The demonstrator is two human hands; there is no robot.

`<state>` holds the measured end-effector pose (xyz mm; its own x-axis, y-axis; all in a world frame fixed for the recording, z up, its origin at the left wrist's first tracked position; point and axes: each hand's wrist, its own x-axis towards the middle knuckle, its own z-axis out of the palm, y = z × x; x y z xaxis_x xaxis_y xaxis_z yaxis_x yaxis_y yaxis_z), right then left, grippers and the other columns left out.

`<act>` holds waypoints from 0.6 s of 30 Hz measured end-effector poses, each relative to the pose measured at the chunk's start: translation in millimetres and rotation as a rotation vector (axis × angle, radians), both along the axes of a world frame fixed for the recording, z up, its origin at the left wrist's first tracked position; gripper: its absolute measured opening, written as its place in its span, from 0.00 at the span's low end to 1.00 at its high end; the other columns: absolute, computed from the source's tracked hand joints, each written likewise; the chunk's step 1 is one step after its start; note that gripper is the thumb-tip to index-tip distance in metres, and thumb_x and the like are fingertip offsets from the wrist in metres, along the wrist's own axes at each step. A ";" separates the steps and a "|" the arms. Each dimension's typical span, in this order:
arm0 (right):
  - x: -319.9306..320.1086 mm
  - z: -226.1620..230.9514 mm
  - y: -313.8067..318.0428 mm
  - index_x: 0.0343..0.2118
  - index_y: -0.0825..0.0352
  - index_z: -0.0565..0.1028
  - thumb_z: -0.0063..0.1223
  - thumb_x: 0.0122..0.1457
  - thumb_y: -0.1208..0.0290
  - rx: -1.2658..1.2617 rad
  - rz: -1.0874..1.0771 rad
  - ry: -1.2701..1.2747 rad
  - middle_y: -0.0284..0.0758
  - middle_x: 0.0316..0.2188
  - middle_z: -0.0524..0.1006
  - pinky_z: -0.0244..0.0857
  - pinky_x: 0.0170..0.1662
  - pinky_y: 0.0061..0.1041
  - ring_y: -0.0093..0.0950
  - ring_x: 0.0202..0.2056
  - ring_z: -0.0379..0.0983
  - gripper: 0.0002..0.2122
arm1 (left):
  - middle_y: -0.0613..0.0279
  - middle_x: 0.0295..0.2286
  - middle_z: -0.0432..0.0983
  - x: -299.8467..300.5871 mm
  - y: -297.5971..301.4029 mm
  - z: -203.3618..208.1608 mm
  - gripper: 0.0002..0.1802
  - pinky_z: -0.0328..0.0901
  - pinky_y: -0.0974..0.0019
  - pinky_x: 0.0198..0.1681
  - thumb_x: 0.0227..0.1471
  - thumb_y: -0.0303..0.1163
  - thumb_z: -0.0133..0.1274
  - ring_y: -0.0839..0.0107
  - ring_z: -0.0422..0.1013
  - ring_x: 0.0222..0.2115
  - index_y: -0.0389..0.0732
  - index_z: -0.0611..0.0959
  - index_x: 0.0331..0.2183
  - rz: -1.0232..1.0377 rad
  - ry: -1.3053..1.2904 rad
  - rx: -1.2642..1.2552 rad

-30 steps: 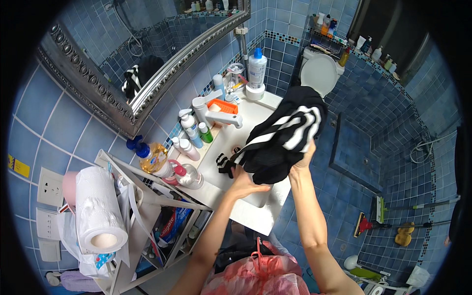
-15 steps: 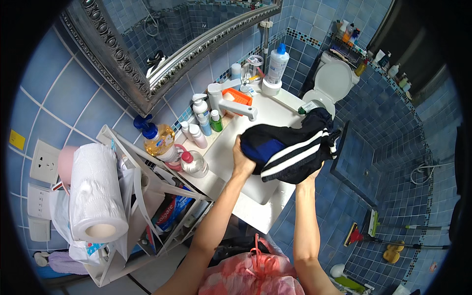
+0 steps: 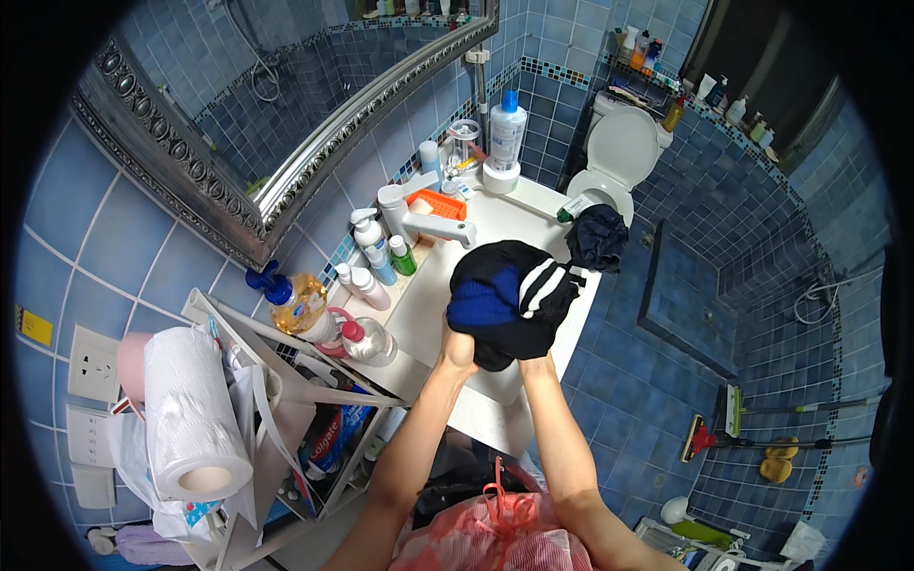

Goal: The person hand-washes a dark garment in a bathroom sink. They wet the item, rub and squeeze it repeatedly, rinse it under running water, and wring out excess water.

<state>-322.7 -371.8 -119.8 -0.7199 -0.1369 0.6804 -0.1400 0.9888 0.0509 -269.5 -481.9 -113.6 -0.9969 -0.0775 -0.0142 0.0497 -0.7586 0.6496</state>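
Note:
Above the white sink point(image 3: 495, 381) I hold a bunched black knitted garment point(image 3: 509, 314) with white stripes and a deep blue patch. My left hand point(image 3: 459, 350) grips its near left side, with most fingers hidden under the cloth. Below its near right edge is my right hand point(image 3: 535, 365), its fingers tucked beneath the fabric and out of sight. The white faucet point(image 3: 433, 226) stands just beyond the garment. Apart from it, a dark navy crumpled cloth point(image 3: 598, 238) lies at the counter's right edge.
Pump bottles, a green bottle point(image 3: 402, 255) and a clear red-capped bottle point(image 3: 368, 341) line the counter's left side. An orange soap dish point(image 3: 440, 206) sits behind the faucet. A paper towel roll point(image 3: 195, 409) tops a shelf at left; a toilet point(image 3: 621, 147) is far right.
The garment has been gathered into a rounder bundle and drawn slightly left. My right hand has come in closer to the left, and the navy cloth now shows separately.

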 end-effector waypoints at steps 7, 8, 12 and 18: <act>15.1 -27.7 14.5 0.47 0.58 0.70 0.42 0.55 0.43 2.997 -1.031 0.773 0.36 0.41 0.73 0.62 0.50 0.31 0.33 0.45 0.66 0.26 | 0.57 0.48 0.63 -7.9 -28.7 -18.7 0.28 0.62 0.67 0.49 0.55 0.47 0.47 0.71 0.64 0.47 0.39 0.66 0.51 -0.063 -0.170 -0.213; 22.7 -8.6 6.4 0.49 0.59 0.68 0.43 0.54 0.42 3.066 -0.852 0.835 0.38 0.44 0.72 0.60 0.53 0.32 0.35 0.48 0.65 0.28 | 0.56 0.52 0.59 -10.6 -37.2 -25.3 0.31 0.59 0.67 0.52 0.55 0.49 0.46 0.70 0.60 0.51 0.40 0.63 0.54 -0.077 -0.208 -0.203; 27.4 2.7 8.7 0.51 0.63 0.67 0.42 0.56 0.43 3.004 -0.810 0.981 0.40 0.47 0.71 0.60 0.54 0.33 0.38 0.49 0.65 0.29 | 0.57 0.58 0.48 -12.8 -38.2 -12.8 0.36 0.52 0.67 0.58 0.57 0.50 0.42 0.70 0.52 0.56 0.42 0.53 0.60 -0.077 -0.105 -0.457; 26.5 -33.8 28.4 0.51 0.64 0.66 0.41 0.57 0.45 2.993 -0.721 1.224 0.40 0.48 0.70 0.61 0.54 0.34 0.37 0.48 0.66 0.28 | 0.61 0.55 0.56 -12.1 -28.8 -5.2 0.33 0.51 0.69 0.57 0.58 0.47 0.40 0.72 0.54 0.55 0.40 0.56 0.59 -0.255 0.030 -0.509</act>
<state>-296.2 -343.3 -153.6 -0.8512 -0.4097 -0.3280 0.5066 -0.8047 -0.3094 -281.6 -510.7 -118.8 -0.9843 0.1765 -0.0094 -0.0700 -0.3404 0.9377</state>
